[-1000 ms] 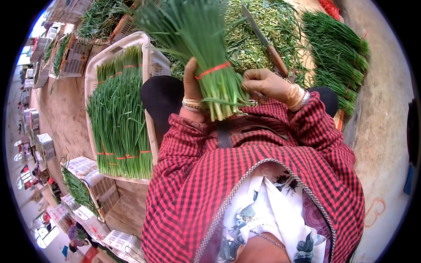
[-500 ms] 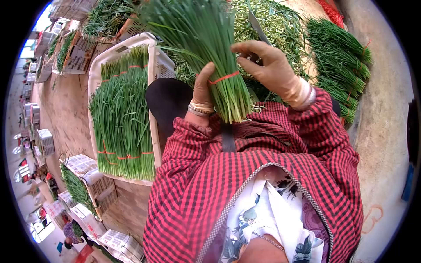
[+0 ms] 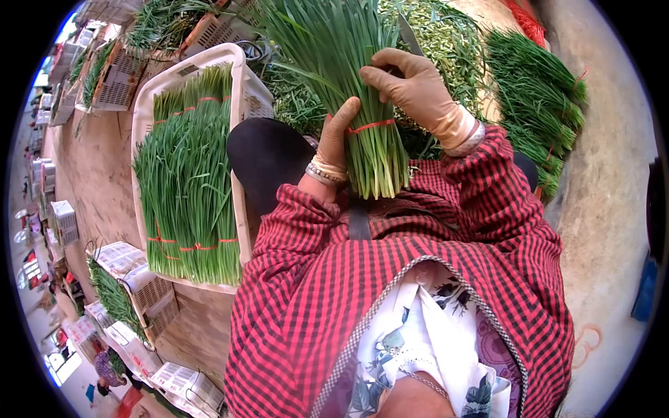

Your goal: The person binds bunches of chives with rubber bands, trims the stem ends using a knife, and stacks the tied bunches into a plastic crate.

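A bundle of long green stalks (image 3: 341, 70) with a red band (image 3: 371, 127) round its lower part hangs in front of me, pale cut ends downward. My gloved left hand (image 3: 338, 136) is wrapped round its left side near the band, thumb at the front. Above the band, my gloved right hand (image 3: 411, 87) is at the bundle's right side with thumb and forefinger pinched together at the leaves; whatever is between them is too small to name. Behind the right hand, part of a knife blade (image 3: 410, 35) shows.
A white crate (image 3: 139, 139) of banded green bundles stands at left. Trimmings (image 3: 446, 42) lie ahead, more bundles (image 3: 533, 90) at right, red strands (image 3: 526, 24) behind them. Other crates (image 3: 150, 292) line the far left, where a person (image 3: 108, 368) is visible.
My right hand has moved from the bundle's cut ends up to its leaves, and its fingers have closed there. The bundle, still in my left hand, has shifted right and stands more upright.
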Demonstrator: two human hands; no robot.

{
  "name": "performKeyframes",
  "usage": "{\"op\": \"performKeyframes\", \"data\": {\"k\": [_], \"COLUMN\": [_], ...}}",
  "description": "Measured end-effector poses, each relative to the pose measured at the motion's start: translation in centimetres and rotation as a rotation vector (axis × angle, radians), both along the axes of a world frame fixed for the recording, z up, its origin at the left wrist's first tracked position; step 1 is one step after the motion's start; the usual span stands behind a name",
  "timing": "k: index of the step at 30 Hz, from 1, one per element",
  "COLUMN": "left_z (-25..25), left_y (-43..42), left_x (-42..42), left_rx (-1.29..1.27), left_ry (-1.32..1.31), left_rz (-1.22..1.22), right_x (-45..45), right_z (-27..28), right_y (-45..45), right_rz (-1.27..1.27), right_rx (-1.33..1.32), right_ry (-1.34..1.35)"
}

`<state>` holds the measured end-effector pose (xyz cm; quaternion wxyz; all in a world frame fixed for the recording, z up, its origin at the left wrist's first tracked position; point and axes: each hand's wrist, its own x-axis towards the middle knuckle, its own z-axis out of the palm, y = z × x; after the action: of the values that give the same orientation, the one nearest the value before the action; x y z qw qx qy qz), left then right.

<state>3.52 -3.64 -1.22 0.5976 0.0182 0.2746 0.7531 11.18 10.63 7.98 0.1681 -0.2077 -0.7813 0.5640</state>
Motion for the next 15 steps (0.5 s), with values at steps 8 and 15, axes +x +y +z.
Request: {"op": "performKeyframes", "data": {"k": [8,15], "left_z": [-2.0,-1.1], "left_y": [0.6,1.2], "left_x": [-1.5,-0.1], "left_rx": [0.077,-0.078], "left_ry": [-0.236,0.286], "left_rz": [-0.177,0.117], "right_x": [5.2,1.4], "right_z": [5.3,0.9], "right_y": [-1.2,0.1], "right_rz": [0.078,-0.046], "right_rx": [-0.396,0.374], "right_ry": [0.276,-0.045]}}
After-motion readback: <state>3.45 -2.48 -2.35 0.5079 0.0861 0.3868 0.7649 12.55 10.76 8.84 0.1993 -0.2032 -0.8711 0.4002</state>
